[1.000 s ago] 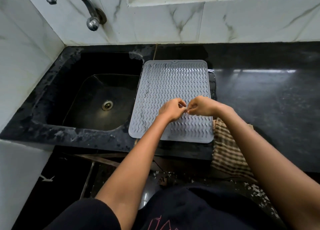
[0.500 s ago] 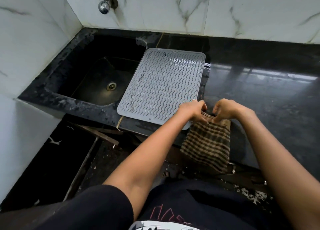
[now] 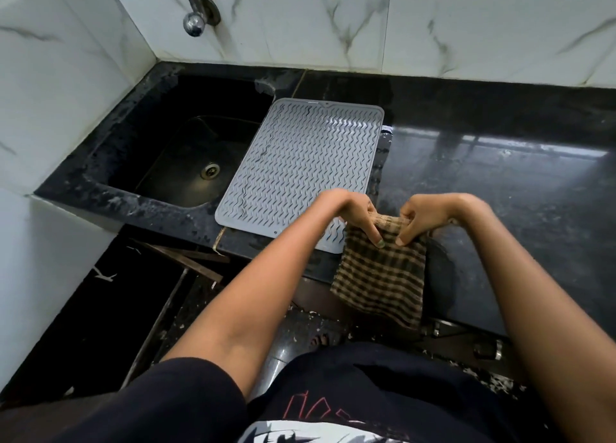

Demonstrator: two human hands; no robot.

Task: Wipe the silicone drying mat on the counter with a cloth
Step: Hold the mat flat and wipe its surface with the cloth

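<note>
A grey silicone drying mat (image 3: 300,162) with wavy ridges lies on the black counter beside the sink, its left side overhanging the basin. A brown and black checked cloth (image 3: 383,276) hangs over the counter's front edge, just right of the mat's near corner. My left hand (image 3: 358,214) pinches the cloth's upper left edge and covers the mat's near right corner. My right hand (image 3: 420,217) pinches the upper right edge. Both hands hold the cloth's top bunched between them.
A black sink (image 3: 186,162) with a drain (image 3: 210,170) lies left of the mat, and a chrome tap (image 3: 193,19) juts from the marble wall above it. The black counter (image 3: 500,182) stretches to the right. Below the counter edge are wooden sticks (image 3: 186,259) and the floor.
Both hands left the mat's middle and came down to the cloth at the counter's front edge. They now pinch its top, fingers pointing down. The view also shifted.
</note>
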